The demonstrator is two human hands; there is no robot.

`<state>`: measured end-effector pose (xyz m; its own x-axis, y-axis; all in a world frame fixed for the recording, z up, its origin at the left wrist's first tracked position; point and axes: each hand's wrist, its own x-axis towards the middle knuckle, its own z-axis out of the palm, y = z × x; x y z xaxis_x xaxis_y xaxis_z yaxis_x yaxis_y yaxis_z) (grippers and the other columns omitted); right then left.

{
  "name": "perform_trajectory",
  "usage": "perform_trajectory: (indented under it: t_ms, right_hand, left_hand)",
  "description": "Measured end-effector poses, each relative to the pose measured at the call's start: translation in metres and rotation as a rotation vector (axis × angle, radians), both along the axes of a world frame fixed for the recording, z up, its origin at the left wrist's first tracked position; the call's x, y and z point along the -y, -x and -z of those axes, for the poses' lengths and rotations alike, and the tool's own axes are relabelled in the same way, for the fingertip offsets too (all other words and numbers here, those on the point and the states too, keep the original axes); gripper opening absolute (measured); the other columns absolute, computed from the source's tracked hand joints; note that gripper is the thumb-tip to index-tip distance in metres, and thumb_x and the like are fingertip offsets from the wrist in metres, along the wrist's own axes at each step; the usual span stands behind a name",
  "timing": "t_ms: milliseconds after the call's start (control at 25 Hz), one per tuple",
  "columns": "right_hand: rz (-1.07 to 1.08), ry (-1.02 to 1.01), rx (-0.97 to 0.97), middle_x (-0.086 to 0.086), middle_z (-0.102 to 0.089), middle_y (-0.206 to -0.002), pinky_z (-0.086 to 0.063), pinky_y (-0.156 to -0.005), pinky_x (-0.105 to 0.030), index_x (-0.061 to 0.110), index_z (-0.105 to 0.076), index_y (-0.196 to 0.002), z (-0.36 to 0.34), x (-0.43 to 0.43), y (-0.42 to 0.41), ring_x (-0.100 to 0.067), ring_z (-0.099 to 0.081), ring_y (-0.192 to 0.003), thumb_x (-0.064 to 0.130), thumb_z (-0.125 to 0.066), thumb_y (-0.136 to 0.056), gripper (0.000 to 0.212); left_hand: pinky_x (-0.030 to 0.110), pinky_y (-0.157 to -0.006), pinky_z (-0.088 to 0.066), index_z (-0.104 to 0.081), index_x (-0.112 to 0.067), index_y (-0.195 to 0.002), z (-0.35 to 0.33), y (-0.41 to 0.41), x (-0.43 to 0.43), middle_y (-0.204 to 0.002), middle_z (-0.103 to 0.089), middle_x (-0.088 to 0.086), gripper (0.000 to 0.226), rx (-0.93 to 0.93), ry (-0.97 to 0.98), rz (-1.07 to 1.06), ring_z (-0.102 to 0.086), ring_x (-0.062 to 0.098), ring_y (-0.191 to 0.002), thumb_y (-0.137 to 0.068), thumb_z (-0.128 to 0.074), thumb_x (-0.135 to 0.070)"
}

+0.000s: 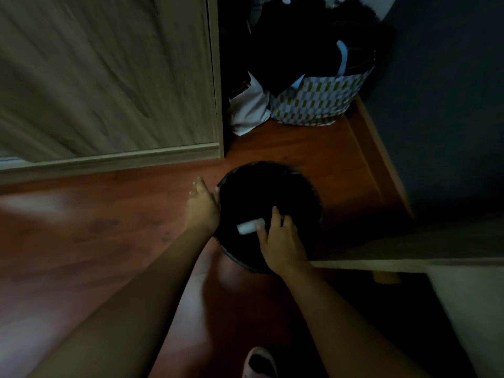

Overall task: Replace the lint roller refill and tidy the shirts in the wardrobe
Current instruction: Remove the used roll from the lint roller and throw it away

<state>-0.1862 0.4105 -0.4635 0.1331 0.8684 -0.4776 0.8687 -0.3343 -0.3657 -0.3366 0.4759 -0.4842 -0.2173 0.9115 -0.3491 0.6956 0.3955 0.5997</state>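
While the left hand (203,205) lies against the near-left rim of a round black bin (297,186), its fingers stretch forward, loosely spread, along the outside of the rim, and the thumb tip shows pale at the rim's edge. To its right, the right hand (281,238) hangs over the bin's dark mouth with its fingers relaxed and slightly apart. A small white lint roller refill (246,227) sits just left of that hand, its right end meeting the thumb and forefinger. In the dim, blurred light I cannot tell whether the hand pinches it or is merely touching it. The bin stands on a reddish wooden floor (81,255). Well beyond the left hand rises the pale wood-grain wardrobe door (109,77). Beyond the right hand, a patterned bag (319,105) stuffed with dark clothes stands by the wall, with a white cloth (248,113) slumped against its left side.
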Motion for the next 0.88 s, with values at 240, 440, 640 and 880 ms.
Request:
perform_trajectory:
  t_ms: [240, 440, 640, 880]
  right_hand:
    - [-0.032, -0.118, -0.016, -0.018, -0.025, -0.149, -0.034, -0.102, -0.041, 0.014, -0.014, -0.147, -0.196, 0.041, 0.025, -0.032, -0.03, -0.133, 0.043, -0.029, -0.097, 0.06]
    - [0.007, -0.276, -0.056, -0.018, -0.034, -0.143, -0.038, -0.097, -0.042, 0.012, -0.022, -0.145, -0.344, 0.132, 0.014, -0.032, -0.037, -0.127, 0.044, -0.03, -0.096, 0.059]
    - [-0.029, -0.382, -0.062, -0.02, -0.044, -0.135, -0.042, -0.093, -0.041, 0.007, -0.033, -0.14, -0.422, 0.221, -0.008, -0.035, -0.045, -0.12, 0.054, -0.019, -0.088, 0.071]
    - [-0.052, -0.487, -0.131, -0.015, -0.043, -0.137, -0.037, -0.101, -0.038, 0.01, -0.033, -0.14, -0.461, 0.351, -0.096, -0.031, -0.042, -0.125, 0.05, -0.031, -0.091, 0.063]
  left_hand:
    - [0.038, -0.092, -0.038, -0.033, 0.004, -0.138, -0.21, 0.011, 0.051, -0.133, -0.049, 0.03, 0.049, 0.054, -0.055, 0.084, -0.047, 0.045, -0.119, -0.099, -0.037, -0.026]
    - [0.039, -0.092, -0.039, -0.043, 0.003, -0.132, -0.364, 0.008, 0.136, -0.129, -0.052, 0.03, 0.045, 0.067, -0.135, 0.137, -0.049, 0.044, -0.118, -0.099, -0.037, -0.027]
    - [0.039, -0.089, -0.039, -0.046, 0.006, -0.127, -0.437, -0.007, 0.223, -0.126, -0.054, 0.031, 0.043, 0.028, -0.197, 0.2, -0.05, 0.046, -0.115, -0.099, -0.038, -0.025]
    - [0.037, -0.093, -0.039, -0.042, 0.002, -0.135, -0.471, -0.093, 0.336, -0.131, -0.052, 0.028, 0.043, 0.034, -0.303, 0.24, -0.051, 0.042, -0.118, -0.098, -0.042, -0.021]
